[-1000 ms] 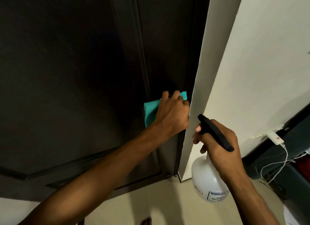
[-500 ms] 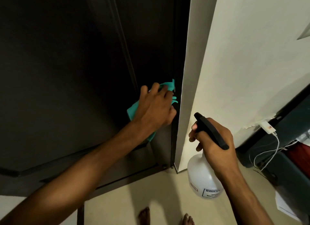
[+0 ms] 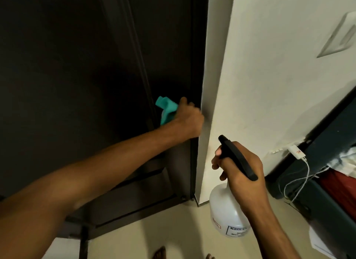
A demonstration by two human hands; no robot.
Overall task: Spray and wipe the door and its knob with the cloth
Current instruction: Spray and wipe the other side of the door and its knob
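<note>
door knob out of sight, spray bottle (image 3: 225, 212) label blurred

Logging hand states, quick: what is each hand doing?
Left hand: gripping teal cloth against dark door.
Right hand: gripping white plastic spray bottle.

At your 12 o'clock the dark door (image 3: 81, 69) looks like matt wood with a dull sheen. The teal cloth (image 3: 167, 109) is soft fabric. At 5 o'clock the spray bottle (image 3: 224, 210) is translucent white plastic with a matt black trigger head (image 3: 238, 159). The wall (image 3: 279, 75) at 2 o'clock is matt paint.
</note>
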